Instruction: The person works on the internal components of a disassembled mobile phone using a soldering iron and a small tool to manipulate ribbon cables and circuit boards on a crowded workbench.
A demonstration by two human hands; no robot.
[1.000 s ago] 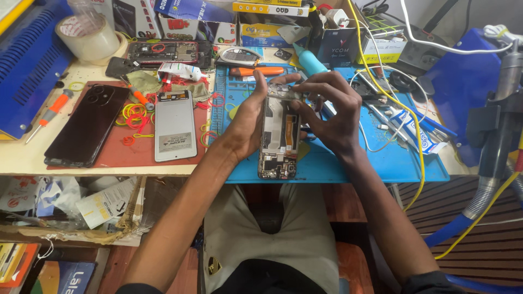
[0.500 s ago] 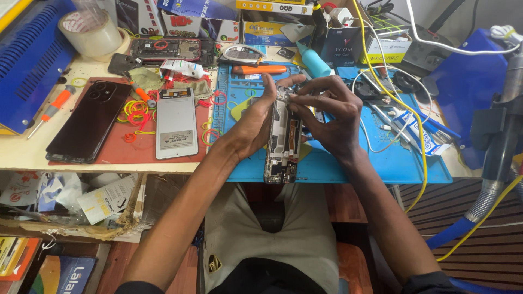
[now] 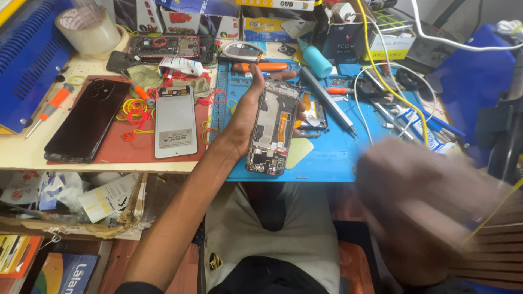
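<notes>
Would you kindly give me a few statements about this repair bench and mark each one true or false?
1. The left hand holds the opened phone above the blue mat. True.
2. The right hand grips the opened phone too. False: it is off the phone, blurred, low at the right.
3. A black phone lies on the red mat. True.
4. The tape roll sits on the blue mat. False: it stands at the bench's far left corner.
5. Coloured rubber bands lie on the red mat. True.
</notes>
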